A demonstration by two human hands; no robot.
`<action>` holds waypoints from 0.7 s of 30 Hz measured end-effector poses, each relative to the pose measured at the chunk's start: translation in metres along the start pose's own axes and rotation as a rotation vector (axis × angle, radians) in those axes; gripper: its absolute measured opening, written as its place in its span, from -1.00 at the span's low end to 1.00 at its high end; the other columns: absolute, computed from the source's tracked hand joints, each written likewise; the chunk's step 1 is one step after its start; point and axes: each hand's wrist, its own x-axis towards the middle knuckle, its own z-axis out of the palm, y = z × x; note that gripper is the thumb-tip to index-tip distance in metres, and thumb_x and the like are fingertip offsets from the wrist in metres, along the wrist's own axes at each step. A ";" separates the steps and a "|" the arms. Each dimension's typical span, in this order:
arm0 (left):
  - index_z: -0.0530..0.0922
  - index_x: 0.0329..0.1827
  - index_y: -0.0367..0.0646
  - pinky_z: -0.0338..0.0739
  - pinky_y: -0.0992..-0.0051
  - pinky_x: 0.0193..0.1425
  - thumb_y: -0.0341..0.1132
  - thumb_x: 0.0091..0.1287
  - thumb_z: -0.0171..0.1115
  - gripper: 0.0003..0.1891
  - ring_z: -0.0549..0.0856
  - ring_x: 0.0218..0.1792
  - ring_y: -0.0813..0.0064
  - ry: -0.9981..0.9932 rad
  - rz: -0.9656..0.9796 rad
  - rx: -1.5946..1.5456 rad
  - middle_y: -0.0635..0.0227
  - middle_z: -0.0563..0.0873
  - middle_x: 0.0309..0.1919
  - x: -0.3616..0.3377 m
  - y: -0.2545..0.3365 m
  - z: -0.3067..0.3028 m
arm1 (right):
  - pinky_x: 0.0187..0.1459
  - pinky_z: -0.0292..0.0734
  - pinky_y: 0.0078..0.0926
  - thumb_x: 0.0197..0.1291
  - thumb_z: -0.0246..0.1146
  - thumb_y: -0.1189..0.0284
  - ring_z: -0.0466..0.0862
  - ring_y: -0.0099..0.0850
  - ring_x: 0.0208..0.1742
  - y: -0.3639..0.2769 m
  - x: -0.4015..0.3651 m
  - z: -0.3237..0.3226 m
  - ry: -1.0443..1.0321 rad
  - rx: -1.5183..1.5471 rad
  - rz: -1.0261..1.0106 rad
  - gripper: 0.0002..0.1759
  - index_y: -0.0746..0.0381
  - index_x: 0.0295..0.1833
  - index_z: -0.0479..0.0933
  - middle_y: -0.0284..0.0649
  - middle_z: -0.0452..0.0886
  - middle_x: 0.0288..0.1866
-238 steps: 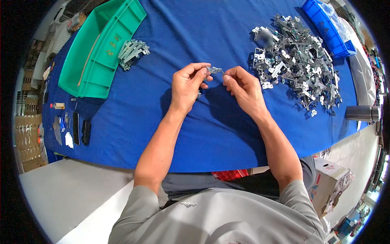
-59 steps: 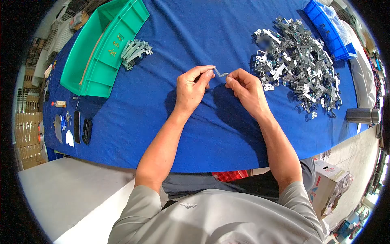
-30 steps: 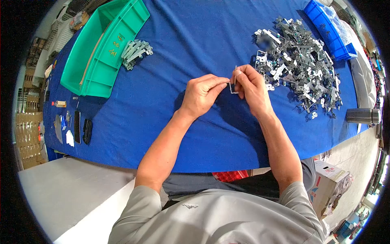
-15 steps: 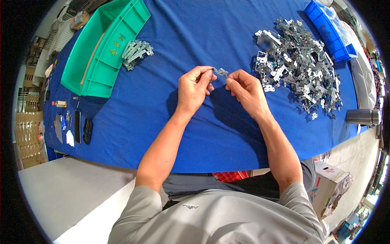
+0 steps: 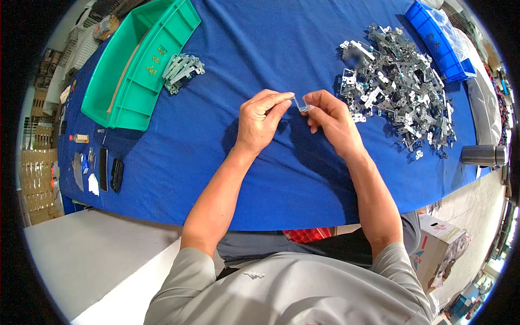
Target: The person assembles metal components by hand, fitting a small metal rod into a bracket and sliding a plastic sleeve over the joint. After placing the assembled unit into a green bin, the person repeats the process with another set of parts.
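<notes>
A small bent metal bracket is held up between my two hands over the blue cloth. My left hand pinches its left end between thumb and fingertips. At the bracket's other side, my right hand grips it with thumb and index finger, the remaining fingers curled. Part of the bracket is covered by the fingertips. To the right lies a big heap of similar metal brackets. A smaller bunch of brackets rests at the left, against the green bin.
A green plastic bin stands at the left and a blue crate at the far right. A steel flask lies near the right edge. A phone and a black case lie at lower left.
The bracket has been turned between my hands, and its bent U-like profile now shows. My left fingers have straightened; my right hand has shifted slightly down and right.
</notes>
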 end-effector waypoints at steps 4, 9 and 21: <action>0.81 0.01 -0.20 0.60 0.54 -0.21 -0.48 0.39 0.40 -0.82 0.73 -0.27 0.56 -0.005 0.038 0.008 0.29 0.81 -0.22 0.000 0.001 0.001 | -0.29 0.57 -0.58 0.49 0.25 0.38 0.60 -0.60 -0.35 -0.002 0.001 -0.004 -0.059 0.153 0.072 -0.78 0.32 0.03 0.64 -0.32 0.65 -0.33; 0.81 -0.01 -0.21 0.62 0.53 -0.17 -0.49 0.39 0.40 -0.84 0.75 -0.26 0.53 -0.052 0.021 -0.013 0.27 0.82 -0.23 0.000 0.004 0.001 | -0.38 0.47 -0.63 0.52 0.23 0.35 0.55 -0.65 -0.39 -0.002 0.002 -0.008 -0.061 0.012 0.117 -0.80 0.27 -0.03 0.63 -0.37 0.63 -0.35; 0.74 0.09 -0.22 0.55 0.68 -0.40 -0.32 0.56 0.26 -0.79 0.67 -0.42 0.75 0.021 -0.421 -0.206 0.40 0.84 -0.24 -0.001 0.000 0.002 | -0.37 0.42 -0.62 0.50 0.26 0.34 0.52 -0.68 -0.40 -0.005 -0.002 0.000 0.019 -0.084 -0.014 -0.80 0.27 -0.08 0.63 -0.39 0.65 -0.36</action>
